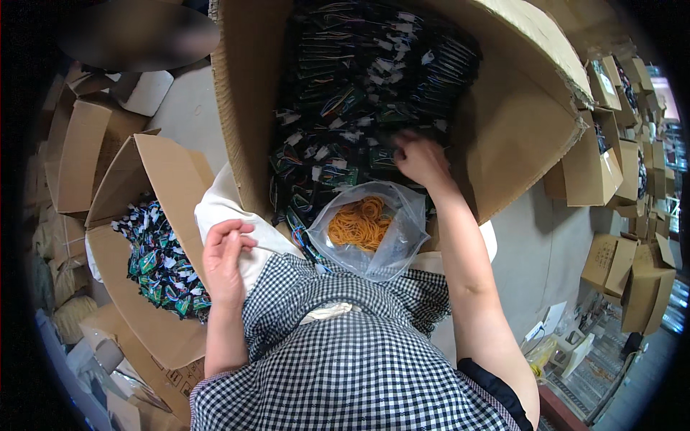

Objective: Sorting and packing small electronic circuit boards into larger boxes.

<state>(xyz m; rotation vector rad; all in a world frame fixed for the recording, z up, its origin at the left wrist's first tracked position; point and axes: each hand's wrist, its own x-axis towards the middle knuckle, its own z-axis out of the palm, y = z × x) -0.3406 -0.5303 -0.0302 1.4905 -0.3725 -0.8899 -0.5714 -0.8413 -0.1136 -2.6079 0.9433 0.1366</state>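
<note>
My right hand [422, 159] reaches into a large cardboard box [528, 129]. Its fingers are curled together over small green circuit boards [338, 174] with coloured wires and white connectors. What is between the fingertips, if anything, is dark and blurred. To the left, my left hand [226, 262] is raised above my lap with loosely bent fingers apart and nothing visible in them. At the box's near edge lies a clear plastic bag [410, 248], its mouth open, holding a heap of orange rubber bands [359, 224]. Bundled wires [305, 241] hang beside the bag.
On my left stands a smaller cardboard box [169, 161] full of loose wired circuit boards [162, 262]. More cartons [79, 154] are behind it. Along the right, further cartons [607, 262] stand on grey floor [528, 241]. A checked apron [345, 366] covers my lap.
</note>
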